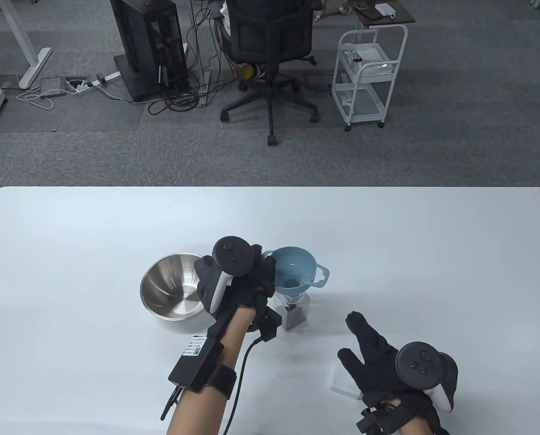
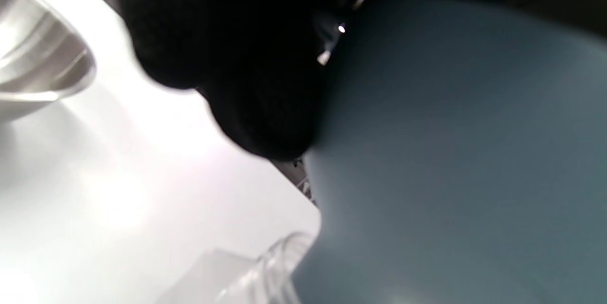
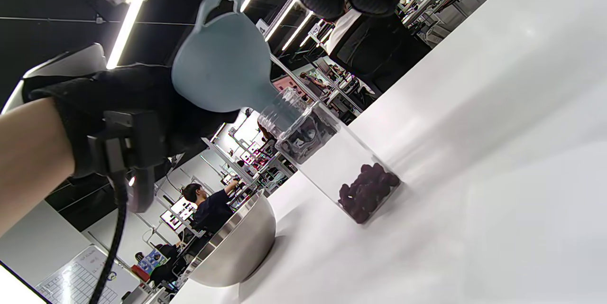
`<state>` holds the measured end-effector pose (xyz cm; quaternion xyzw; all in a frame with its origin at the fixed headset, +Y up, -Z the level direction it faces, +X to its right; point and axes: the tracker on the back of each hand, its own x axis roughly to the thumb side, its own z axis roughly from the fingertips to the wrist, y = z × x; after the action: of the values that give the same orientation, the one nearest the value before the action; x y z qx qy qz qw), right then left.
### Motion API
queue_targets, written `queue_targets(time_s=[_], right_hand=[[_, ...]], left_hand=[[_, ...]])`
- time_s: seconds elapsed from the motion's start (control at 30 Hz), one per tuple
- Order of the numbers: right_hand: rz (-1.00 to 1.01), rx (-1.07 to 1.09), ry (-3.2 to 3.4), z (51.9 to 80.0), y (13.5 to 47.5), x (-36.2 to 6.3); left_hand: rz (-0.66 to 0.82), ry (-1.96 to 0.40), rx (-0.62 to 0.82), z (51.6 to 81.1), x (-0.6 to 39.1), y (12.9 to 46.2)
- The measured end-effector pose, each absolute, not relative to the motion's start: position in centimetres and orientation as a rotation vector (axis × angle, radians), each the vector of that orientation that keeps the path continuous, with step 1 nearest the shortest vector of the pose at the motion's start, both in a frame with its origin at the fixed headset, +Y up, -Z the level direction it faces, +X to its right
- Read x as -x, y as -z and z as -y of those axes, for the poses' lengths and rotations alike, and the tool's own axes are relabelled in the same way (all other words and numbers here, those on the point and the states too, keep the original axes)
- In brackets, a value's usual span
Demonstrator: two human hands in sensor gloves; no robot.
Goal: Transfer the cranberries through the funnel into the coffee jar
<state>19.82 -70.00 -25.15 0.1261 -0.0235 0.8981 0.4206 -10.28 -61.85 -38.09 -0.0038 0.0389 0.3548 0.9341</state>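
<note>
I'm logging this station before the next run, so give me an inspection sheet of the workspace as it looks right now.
Surface: white table, no spills seen.
Job's things: blue funnel seated in clear coffee jar; cranberries at its bottom; steel bowl looks empty.
Clutter: white flat block under right hand.
Grippers: left hand holds the funnel; right hand open, fingers spread.
Cables: black lead along left forearm; floor cords.
Surroundings: office chair, white cart.
</note>
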Motion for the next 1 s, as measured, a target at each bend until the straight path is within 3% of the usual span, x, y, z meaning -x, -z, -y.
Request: queue_targets(time_s=[0.23,0.5,0.67,1.0], right_hand=[[0.056,-0.315,-2.251,70.0,25.2,-19.8],[0.059,-0.319,-2.251,70.0,25.3,-19.8],[0.058,-0.319,-2.253,70.0,25.2,-19.7],[0.052,-0.322,-2.255,70.0,25.2,-19.6]], left_hand=[[-0.045,-0.919,-0.098,57.7,13.9,37.0],[-0.16,-0.76,-0.328,55.5,20.1,35.7],[-0.26,-0.587,-0.394,56.7,23.4,35.4],[-0.392,-0.396,-0.323,62.6,26.7,36.0]])
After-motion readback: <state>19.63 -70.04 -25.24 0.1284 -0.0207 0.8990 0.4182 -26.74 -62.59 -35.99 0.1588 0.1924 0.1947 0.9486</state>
